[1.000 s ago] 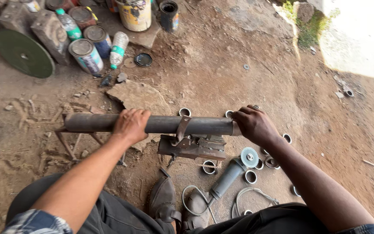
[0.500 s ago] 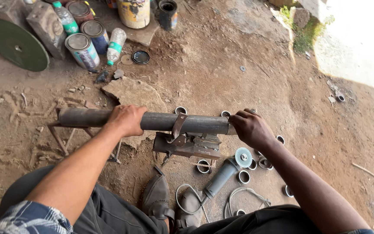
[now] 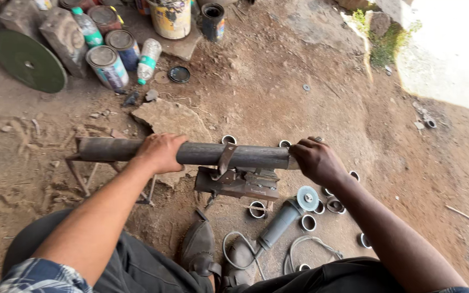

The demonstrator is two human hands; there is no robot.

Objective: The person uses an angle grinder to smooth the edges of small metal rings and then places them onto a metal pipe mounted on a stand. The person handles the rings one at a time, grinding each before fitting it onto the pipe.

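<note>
A dark steel pipe (image 3: 207, 154) lies level across a small metal vise (image 3: 238, 182) on the dirt floor. My left hand (image 3: 161, 152) wraps over the pipe left of the vise clamp. My right hand (image 3: 316, 160) grips the pipe's right end. The pipe's left part rests on a thin metal stand (image 3: 82, 173). An angle grinder (image 3: 289, 212) with a grey disc lies on the ground just below my right hand, its cable coiled beside my shoes.
Several short cut pipe rings (image 3: 309, 222) lie scattered around the vise and grinder. Paint cans (image 3: 107, 66), plastic bottles and a bucket (image 3: 172, 19) stand at the back left beside a green cutting disc (image 3: 28, 59). A flat stone (image 3: 172, 119) lies behind the pipe.
Both hands keep the same hold on the pipe. The view has shifted slightly, and the pipe looks much the same in the vise.
</note>
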